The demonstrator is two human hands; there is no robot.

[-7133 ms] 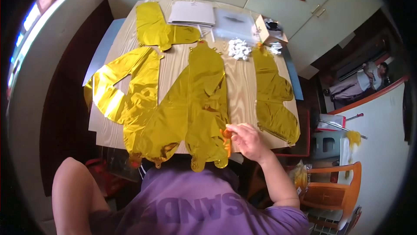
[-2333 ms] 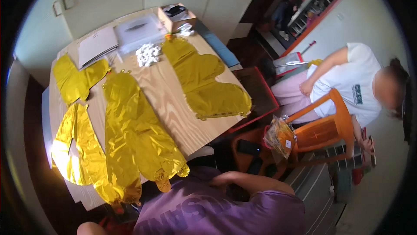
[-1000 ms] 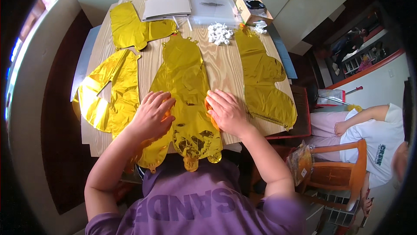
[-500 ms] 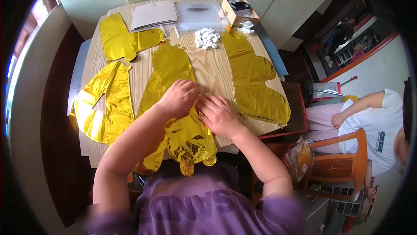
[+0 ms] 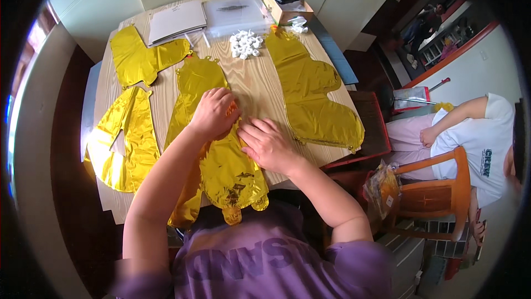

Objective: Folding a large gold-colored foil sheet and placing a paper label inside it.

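A shiny gold foil balloon (image 5: 232, 169) lies in front of me, its rounded lobes hanging over the near table edge. Curled fingers of my left hand (image 5: 214, 114) pinch its foil at the upper end, where an orange glint shows; the fingertips are partly hidden. My right hand (image 5: 267, 144) rests at the balloon's right side, fingers stretched out, the fingertips close to the left hand. Beneath and beyond my left hand lies another flat gold foil balloon (image 5: 198, 78). More flat ones lie to the left, an angled balloon (image 5: 135, 56) and a creased balloon (image 5: 135, 138), and a large balloon (image 5: 310, 94) to the right.
White small plastic pieces (image 5: 245, 44) sit in a pile on the wooden table (image 5: 251, 86). Behind are papers (image 5: 177, 21), clear plastic sheets (image 5: 232, 14) and an open box (image 5: 285, 11). At right, a seated person (image 5: 464, 133) is near a wooden chair (image 5: 428, 202) with a plastic bag (image 5: 383, 191).
The view has shifted, so the table sits farther left and higher. The near balloon's foil looks smoother, with fewer creases at its lower end. Both hands stay close together at its upper end.
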